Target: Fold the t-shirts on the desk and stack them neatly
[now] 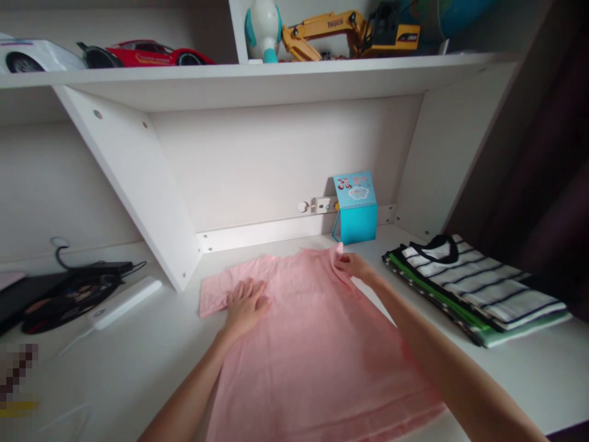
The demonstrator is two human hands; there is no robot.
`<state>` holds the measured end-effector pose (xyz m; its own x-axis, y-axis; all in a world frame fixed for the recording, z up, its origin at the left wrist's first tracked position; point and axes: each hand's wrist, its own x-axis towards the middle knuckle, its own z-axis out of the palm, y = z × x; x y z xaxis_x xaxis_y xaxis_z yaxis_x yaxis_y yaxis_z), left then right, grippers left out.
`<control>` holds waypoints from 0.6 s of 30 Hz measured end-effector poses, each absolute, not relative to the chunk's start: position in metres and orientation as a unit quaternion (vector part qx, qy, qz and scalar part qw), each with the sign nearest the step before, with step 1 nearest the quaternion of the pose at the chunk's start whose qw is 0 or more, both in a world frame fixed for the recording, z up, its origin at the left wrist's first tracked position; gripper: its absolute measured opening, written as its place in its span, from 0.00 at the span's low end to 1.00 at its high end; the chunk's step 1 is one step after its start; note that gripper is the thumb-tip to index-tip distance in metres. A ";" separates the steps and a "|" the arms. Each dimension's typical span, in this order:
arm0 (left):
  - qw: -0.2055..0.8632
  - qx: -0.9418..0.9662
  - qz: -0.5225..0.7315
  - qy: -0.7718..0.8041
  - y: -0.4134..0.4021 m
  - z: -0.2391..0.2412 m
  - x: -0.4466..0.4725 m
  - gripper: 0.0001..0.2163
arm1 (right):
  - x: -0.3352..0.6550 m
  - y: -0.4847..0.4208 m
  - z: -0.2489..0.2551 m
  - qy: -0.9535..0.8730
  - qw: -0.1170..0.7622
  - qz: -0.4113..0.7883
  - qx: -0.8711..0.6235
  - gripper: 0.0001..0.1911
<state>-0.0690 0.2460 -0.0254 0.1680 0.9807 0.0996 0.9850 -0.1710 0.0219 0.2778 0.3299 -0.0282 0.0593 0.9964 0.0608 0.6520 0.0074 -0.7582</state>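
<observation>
While our left hand (248,307) lies spread and palm down on the pink shirt (299,350), our right hand (353,265) pinches a bit of its cloth at the far right shoulder. As we judge it, the work on the shirt is at an early point: it is laid out wide on the bench (138,368), its neck toward the back edge and its hem toward the near edge, and the left sleeve (213,293) lies out to the side. What is left undone shows at the right shoulder, where the cloth is gathered in our fingers; we cannot tell how the sleeve on that side lies. We see no finished fold across the body, whose lower left part runs out of view. The shirt is directly under our left hand, just inside that sleeve, and stretches below and left of our right hand. Near the bench's back edge stands a blue calendar (358,215), and toward its right edge lies a stack of folded clothes (483,285).
</observation>
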 end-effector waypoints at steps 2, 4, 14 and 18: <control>0.022 -0.763 -0.047 -0.644 0.246 -0.026 -0.069 0.25 | 0.268 0.331 -0.026 -0.632 0.341 0.276 -0.639 0.10; 0.021 -0.763 -0.050 -0.644 0.247 -0.026 -0.069 0.25 | 0.262 0.333 -0.025 -0.615 0.354 0.283 -0.646 0.11; 0.037 -0.766 -0.053 -0.639 0.245 -0.029 -0.071 0.25 | 0.247 0.328 -0.026 -0.621 0.306 0.263 -0.672 0.12; 0.048 -0.764 -0.051 -0.641 0.246 -0.031 -0.071 0.24 | 0.229 0.316 -0.016 -0.692 0.293 0.179 -0.635 0.04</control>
<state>-0.0711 0.2457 -0.0314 0.1733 0.9749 0.1398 0.9847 -0.1739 -0.0077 0.2294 0.3160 -0.0162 -0.0208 0.9839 0.1777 0.7736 0.1284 -0.6205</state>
